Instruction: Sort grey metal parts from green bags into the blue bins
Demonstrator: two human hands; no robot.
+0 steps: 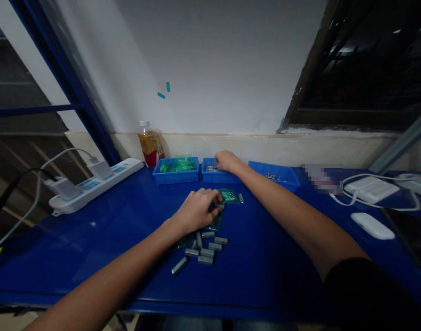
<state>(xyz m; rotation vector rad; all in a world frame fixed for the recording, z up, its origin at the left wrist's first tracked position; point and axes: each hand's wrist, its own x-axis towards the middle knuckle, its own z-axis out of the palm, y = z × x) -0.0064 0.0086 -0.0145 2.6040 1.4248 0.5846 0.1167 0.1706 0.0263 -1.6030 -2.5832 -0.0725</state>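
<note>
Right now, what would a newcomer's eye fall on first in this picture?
Probably the bare right hand at the middle blue plastic box. Nearer, the bare left hand is curled by green plastic packets, with short grey metal bars scattered even closer. A white-capped amber bottle stands at the back left.

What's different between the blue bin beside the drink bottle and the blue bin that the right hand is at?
The left bin holds green packets, while the middle bin holds small grey pieces.
The left bin has no hand at it, whereas the right hand is at the middle bin, partly hiding it.
Both bins are blue, open-topped and stand on the blue table near the wall.
</note>
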